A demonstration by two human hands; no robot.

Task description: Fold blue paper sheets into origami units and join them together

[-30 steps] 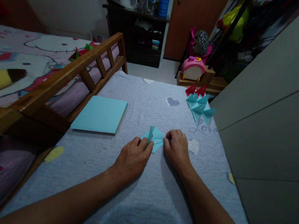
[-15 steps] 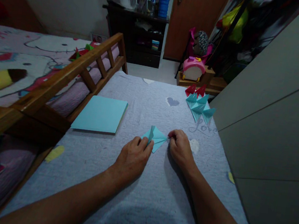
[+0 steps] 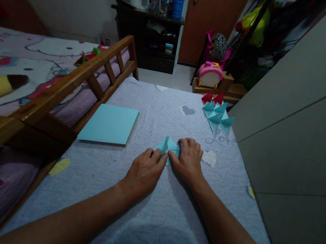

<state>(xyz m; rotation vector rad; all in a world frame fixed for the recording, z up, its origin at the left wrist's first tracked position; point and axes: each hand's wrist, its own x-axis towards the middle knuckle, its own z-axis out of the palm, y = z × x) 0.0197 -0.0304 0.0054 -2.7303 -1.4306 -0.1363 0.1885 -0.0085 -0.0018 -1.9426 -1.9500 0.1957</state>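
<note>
A small piece of light blue folded paper (image 3: 167,144) lies on the bed in front of me, one narrow flap standing up from it. My left hand (image 3: 147,168) presses on its near left side, fingers bent together at the base of the flap. On the right side, my right hand (image 3: 188,160) has its thumb on the paper near the left fingertips and its curled fingers at the right corner. Both hands cover part of the paper. At the far right lie several light blue folded paper pieces (image 3: 217,116), with red folded pieces (image 3: 212,98) behind them.
A stack of square light blue paper (image 3: 110,124) lies left of my hands. A wooden bed rail (image 3: 63,82) runs along the left side, and a pale cabinet (image 3: 301,127) borders the right. Beyond the bed's far edge stands a pink toy case (image 3: 210,75).
My right hand has moved left onto the folded paper, its thumb now beside the left fingertips. My left hand and the paper have stayed in place.
</note>
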